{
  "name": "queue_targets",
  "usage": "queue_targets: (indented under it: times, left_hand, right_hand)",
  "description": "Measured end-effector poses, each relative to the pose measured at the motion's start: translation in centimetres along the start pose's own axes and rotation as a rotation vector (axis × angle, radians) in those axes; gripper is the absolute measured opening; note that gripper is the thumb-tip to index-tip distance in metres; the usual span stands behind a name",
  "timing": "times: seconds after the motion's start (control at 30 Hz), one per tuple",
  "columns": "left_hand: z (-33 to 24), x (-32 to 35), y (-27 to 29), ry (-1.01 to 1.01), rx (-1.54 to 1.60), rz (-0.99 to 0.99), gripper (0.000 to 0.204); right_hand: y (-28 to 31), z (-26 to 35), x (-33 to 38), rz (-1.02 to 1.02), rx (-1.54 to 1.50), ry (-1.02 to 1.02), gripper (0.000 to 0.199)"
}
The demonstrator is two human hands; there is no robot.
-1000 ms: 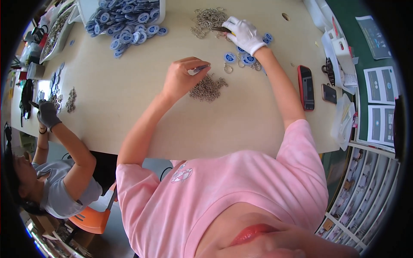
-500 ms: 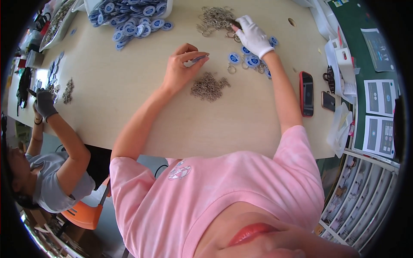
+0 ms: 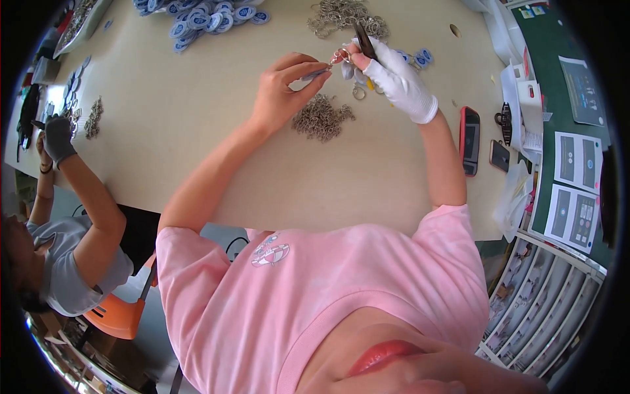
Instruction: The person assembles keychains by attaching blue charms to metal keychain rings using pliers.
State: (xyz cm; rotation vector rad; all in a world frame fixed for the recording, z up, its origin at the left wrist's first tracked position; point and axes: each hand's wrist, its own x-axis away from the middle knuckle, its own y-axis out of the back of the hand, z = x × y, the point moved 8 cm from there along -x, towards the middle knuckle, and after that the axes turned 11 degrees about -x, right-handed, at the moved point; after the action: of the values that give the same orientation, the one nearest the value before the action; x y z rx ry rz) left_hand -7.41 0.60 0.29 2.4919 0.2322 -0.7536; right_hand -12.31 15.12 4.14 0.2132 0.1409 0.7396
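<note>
My bare left hand pinches a round blue-and-white tag, mostly covered by the fingers. In the white fingerless-tipped glove, my right hand is closed around dark pliers and also pinches a metal key ring. Both hands' fingertips nearly meet, with the ring and a bit of chain between them. Just below lies a heap of small metal chain links. Above, a pile of split rings spreads over the table. Tags with rings lie beside and partly behind the glove.
Many loose blue tags are heaped at the far left of the table. A red-cased phone and a smaller phone lie at the right. A co-worker's gloved hand works at the left edge near more tags.
My right hand has come back from the split-ring pile toward my left hand, now with a ring at its fingertips. My left hand has stayed nearly in place, still pinching the tag.
</note>
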Motion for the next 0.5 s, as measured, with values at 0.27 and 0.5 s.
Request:
queue_targets:
  times: [0.27,0.5]
  left_hand:
    - [-0.34,0.14,0.01,-0.030,0.006,0.001,0.014]
    - [-0.55,0.12,0.15,-0.058,-0.006,-0.027,0.016]
  right_hand:
    - [-0.22,0.07,0.34,-0.044,0.012,0.001,0.030]
    - [-0.06,0.20,0.51,-0.037,0.034,-0.052,0.031]
